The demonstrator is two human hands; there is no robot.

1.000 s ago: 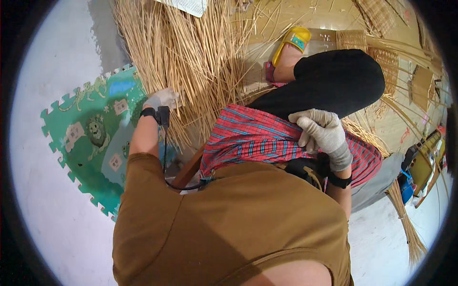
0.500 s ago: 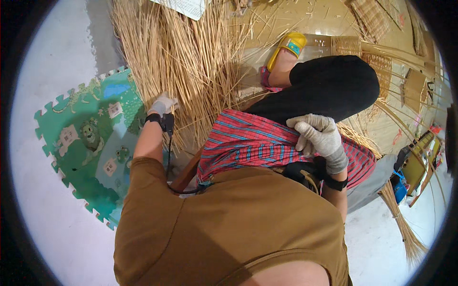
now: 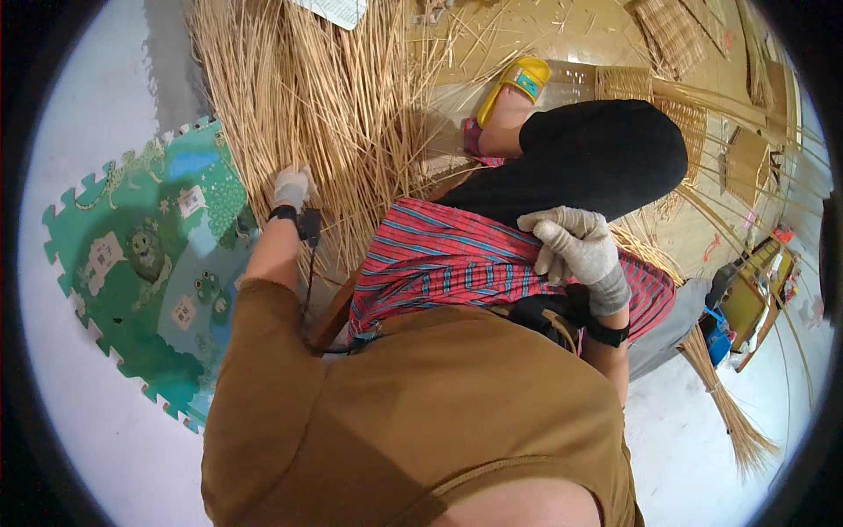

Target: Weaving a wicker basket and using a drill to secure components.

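My left hand [image 3: 293,187], in a pale glove, is down at the left edge of a large heap of thin straw-coloured weaving strips [image 3: 351,114]. Its fingers are bent in among the strips and appear closed on some; the tips are partly hidden. Over my lap, my right hand [image 3: 580,250] wears a grey-white knit glove and has its fingers curled in, with nothing visible between them. Beneath it lies a red and blue striped cloth [image 3: 448,255] that covers my lap.
A green foam mat [image 3: 140,290] lies left. A yellow slipper [image 3: 518,83] is on my foot ahead. Woven baskets [image 3: 623,82] with long loose strips stand ahead right. A tied strip bundle [image 3: 724,400] and a blue object [image 3: 718,336] lie right. A printed sheet [image 3: 334,10] tops the heap.
The whole view has shifted slightly, so things sit a little further left in the picture. My left hand's fingers have shifted a little among the strips; my right hand stays curled over my lap.
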